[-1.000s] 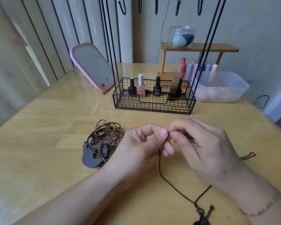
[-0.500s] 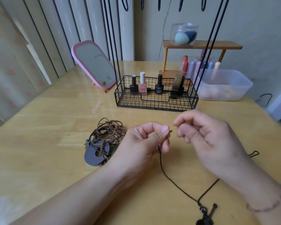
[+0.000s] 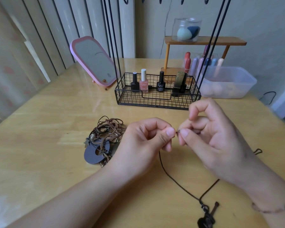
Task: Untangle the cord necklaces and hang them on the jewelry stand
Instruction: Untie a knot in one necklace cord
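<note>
Wooden worktop [image 3: 39,162] by a striped wall, head view looking down. Nearest: dark pendant [image 3: 206,218] of the black cord necklace [image 3: 169,175] lies at the near right edge, its two strands running up from it, one to each hand. Left hand [image 3: 148,142] pinches one cord end between thumb and forefinger, other fingers curled. Right hand [image 3: 211,142] has closed back in: half a second ago it was lifted clear with a gap between the hands, now its thumb and middle finger pinch at the tiny clasp end right against the left thumb tip, forefinger raised and hooked above. The far end of the cord loops out on the worktop right of the right wrist. Reads as re-engaging the clasp, fastening or unfastening I cannot tell; this necklace looks already free of the pile. Just left of the left hand, touching nothing else, sits the brown cord tangle [image 3: 105,137] with a grey disc pendant, still knotted. Farther back the jewelry stand [image 3: 156,96], wire basket base with polish bottles, black uprights rising to hooks at the top edge, nothing hung yet. Pink mirror [image 3: 94,61] far left, plastic tub [image 3: 227,84] far right.
</note>
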### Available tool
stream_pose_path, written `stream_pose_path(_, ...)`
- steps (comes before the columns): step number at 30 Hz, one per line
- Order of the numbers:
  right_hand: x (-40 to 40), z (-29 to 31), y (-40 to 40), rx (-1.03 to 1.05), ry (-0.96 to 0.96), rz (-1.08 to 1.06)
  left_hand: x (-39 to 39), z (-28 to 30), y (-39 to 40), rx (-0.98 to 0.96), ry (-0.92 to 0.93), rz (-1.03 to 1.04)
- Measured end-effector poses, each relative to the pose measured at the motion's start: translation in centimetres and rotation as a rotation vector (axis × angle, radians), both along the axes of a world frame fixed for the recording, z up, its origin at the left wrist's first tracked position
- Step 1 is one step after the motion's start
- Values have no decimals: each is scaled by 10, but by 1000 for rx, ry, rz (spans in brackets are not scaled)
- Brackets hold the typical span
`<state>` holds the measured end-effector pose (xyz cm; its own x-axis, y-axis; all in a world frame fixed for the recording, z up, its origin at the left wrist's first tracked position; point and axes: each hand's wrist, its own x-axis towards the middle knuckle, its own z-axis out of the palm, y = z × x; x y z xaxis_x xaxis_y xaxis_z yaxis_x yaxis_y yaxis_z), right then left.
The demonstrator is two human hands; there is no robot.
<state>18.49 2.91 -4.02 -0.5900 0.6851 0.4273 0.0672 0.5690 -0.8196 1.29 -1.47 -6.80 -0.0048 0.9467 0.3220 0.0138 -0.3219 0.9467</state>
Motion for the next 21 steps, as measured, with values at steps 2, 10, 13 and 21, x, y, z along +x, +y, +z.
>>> stream_pose_path(2, 0, 1, -1, 40, -5, -12, 0, 1, -1, 18, 28, 7)
stream_pose_path(10, 1, 4, -3, 175, -103, -66, 0, 0, -2, 35, 108, 48)
stream_pose_path(13, 2, 4, -4, 214, -147, -82, -1, 0, -3, 63, 185, 81)
stream_pose_path(21, 4, 4, -3, 269, -236, -87, -2, 3, -7, 125, 365, 136)
